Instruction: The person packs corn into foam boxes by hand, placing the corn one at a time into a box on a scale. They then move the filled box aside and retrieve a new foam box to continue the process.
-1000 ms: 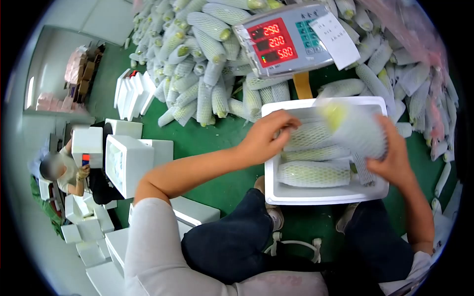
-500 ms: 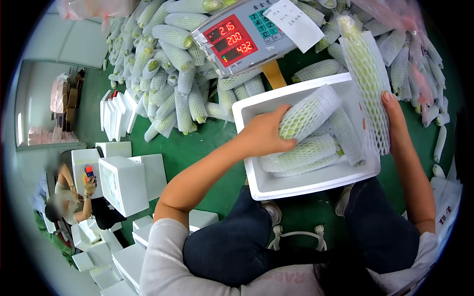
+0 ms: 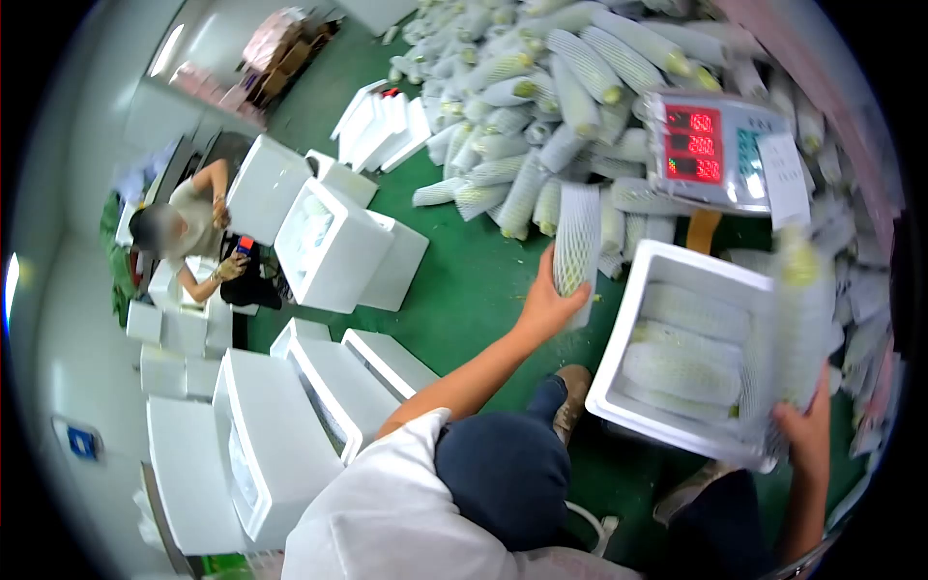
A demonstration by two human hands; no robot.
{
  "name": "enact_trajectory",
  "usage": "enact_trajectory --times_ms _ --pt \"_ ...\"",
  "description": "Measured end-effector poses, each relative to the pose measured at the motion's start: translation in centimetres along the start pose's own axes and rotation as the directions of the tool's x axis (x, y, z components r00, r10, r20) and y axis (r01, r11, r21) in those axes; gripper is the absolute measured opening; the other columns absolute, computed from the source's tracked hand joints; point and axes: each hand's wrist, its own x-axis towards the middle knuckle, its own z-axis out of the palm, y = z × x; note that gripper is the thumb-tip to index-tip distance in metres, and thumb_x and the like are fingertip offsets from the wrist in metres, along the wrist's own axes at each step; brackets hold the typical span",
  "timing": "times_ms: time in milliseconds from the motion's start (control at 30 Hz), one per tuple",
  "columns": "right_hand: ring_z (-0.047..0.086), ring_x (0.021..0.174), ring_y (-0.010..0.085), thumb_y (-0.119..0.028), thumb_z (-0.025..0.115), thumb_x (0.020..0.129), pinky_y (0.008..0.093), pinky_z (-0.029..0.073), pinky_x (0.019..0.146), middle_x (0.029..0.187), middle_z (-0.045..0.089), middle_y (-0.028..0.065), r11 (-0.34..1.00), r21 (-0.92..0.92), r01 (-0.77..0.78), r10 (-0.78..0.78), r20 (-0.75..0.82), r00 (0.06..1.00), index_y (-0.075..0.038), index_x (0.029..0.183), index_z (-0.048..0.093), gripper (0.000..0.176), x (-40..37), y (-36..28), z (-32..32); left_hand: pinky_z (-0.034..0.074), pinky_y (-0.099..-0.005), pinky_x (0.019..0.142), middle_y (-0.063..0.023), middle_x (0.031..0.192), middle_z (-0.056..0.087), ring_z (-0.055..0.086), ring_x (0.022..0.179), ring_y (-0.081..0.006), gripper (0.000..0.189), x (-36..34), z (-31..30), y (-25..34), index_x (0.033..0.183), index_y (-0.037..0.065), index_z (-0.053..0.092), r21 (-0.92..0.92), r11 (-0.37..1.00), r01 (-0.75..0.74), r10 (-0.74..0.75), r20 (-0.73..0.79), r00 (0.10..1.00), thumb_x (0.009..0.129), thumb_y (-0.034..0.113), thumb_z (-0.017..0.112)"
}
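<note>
My left hand (image 3: 553, 302) is closed around the lower part of a long green vegetable in a white foam net (image 3: 580, 227), held upright left of the foam box. At the box's right side, my right hand (image 3: 808, 425) grips the lower end of a second net-wrapped vegetable (image 3: 800, 314), which is smeared by motion. Between the hands stands a white foam box (image 3: 619, 333) with several netted vegetables (image 3: 691, 353) lying inside. Just beyond it is a digital scale (image 3: 720, 155) with red digits lit and a paper slip (image 3: 783, 179) on its panel.
A large heap of netted vegetables (image 3: 541, 87) covers the floor ahead. White foam boxes (image 3: 290, 425) stand to my left, with foam lids (image 3: 382, 126) farther off. A co-worker (image 3: 198, 227) among boxes at the left holds a small red-and-blue object (image 3: 246, 245).
My left hand has lifted its vegetable out of the box and carried it left. My right hand still holds the other one. The view has turned left, and the scale's digits have changed.
</note>
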Motion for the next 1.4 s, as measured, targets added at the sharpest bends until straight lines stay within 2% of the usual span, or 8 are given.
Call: enact_trajectory --times_ms 233,367,533,767,900,1133,1267,1400 --pt "0.064 0.093 0.0245 -0.034 0.061 0.090 0.0416 0.053 0.079 0.111 0.063 0.0115 0.574 0.090 -0.814 0.603 0.626 0.494 -0.006 0.132 0.049 0.051 5.1 -8.0 19.6 0.050 -0.0491 0.089 -0.0255 0.128 0.054 0.058 0.107 -0.0448 0.090 -3.0 -0.5 -16.9 0.151 0.014 0.028 0.570 0.781 0.256 -0.267 -0.066 0.961 0.075 0.031 0.074" --pt "0.062 0.095 0.0252 -0.024 0.061 0.091 0.0425 0.052 0.081 0.113 0.062 0.0119 0.609 0.232 -0.759 0.560 0.552 0.618 -0.006 0.133 0.047 0.048 9.0 -1.5 32.7 0.045 -0.0463 0.095 -0.0196 0.126 0.053 0.045 0.124 -0.0364 0.066 -1.9 -0.2 -20.1 0.145 0.014 0.043 0.723 0.639 0.261 -0.127 -0.235 0.964 0.085 0.025 0.069" --pt "0.053 0.118 0.0277 -0.012 0.071 0.079 0.0391 0.045 0.098 0.128 0.052 0.0151 0.811 0.225 -0.540 0.351 0.552 0.756 -0.002 0.144 0.029 0.078 8.9 -2.7 31.7 0.051 -0.0333 0.080 -0.0098 0.108 0.066 0.062 0.100 -0.0195 0.032 5.4 -6.3 -10.3 0.122 0.002 0.062 -0.473 0.881 0.019 -0.172 -0.282 0.944 0.096 0.021 0.057" --pt "0.050 0.122 0.0374 -0.007 0.083 0.055 0.0440 0.041 0.102 0.130 0.049 0.0216 0.664 -0.285 0.691 -0.446 0.592 0.672 -0.010 0.140 0.039 0.095 9.8 -1.4 9.7 0.047 -0.0343 0.091 -0.0160 0.116 0.066 0.064 0.099 -0.0264 0.052 26.7 -0.6 -1.1 0.130 -0.002 0.056 -0.335 0.938 -0.094 0.018 -0.224 0.974 0.094 0.035 0.056" --pt "0.045 0.125 0.0443 -0.004 0.078 0.058 0.0546 0.037 0.104 0.140 0.045 0.0240 0.368 -0.768 0.524 -0.039 0.550 0.834 -0.011 0.133 0.050 0.080 6.9 1.8 7.2 0.045 -0.0359 0.050 -0.0157 0.099 0.062 0.058 0.067 -0.0223 0.072 35.2 5.4 0.2 0.129 -0.001 0.046 -0.471 0.861 0.194 -0.344 -0.257 0.903 0.082 0.049 0.068" --pt "0.043 0.133 0.0391 -0.008 0.072 0.069 0.0555 0.034 0.107 0.145 0.042 0.0218 0.374 -0.708 0.599 -0.199 0.569 0.798 -0.011 0.124 0.060 0.056 6.3 2.4 8.0 0.039 -0.0269 0.048 -0.0089 0.096 0.060 0.050 0.064 -0.0164 0.060 19.7 -1.9 1.1 0.121 0.003 0.049 -0.915 -0.046 0.401 -0.141 0.404 0.904 0.085 0.049 0.063" --pt "0.050 0.127 0.0264 -0.009 0.067 0.079 0.0529 0.029 0.111 0.135 0.056 0.0094 0.169 -0.644 0.746 -0.561 0.559 0.610 -0.016 0.118 0.066 0.039 7.3 -2.6 9.4 0.041 -0.0262 0.047 -0.0089 0.112 0.059 0.056 0.075 -0.0146 0.082 5.5 -3.6 3.6 0.132 0.002 0.046 -0.802 0.327 0.500 -0.021 0.523 0.852 0.075 0.057 0.067" --pt "0.051 0.127 0.0188 -0.020 0.054 0.089 0.0510 0.033 0.110 0.133 0.059 0.0044 -0.168 -0.664 0.729 -0.590 0.660 0.465 -0.024 0.126 0.062 0.038 8.5 -9.4 11.0 0.046 -0.0382 0.098 -0.0143 0.135 0.053 0.058 0.114 -0.0264 0.092 1.3 -2.0 12.6 0.142 -0.002 0.040 -0.341 0.925 0.167 0.178 0.779 0.602 0.080 0.061 0.063"
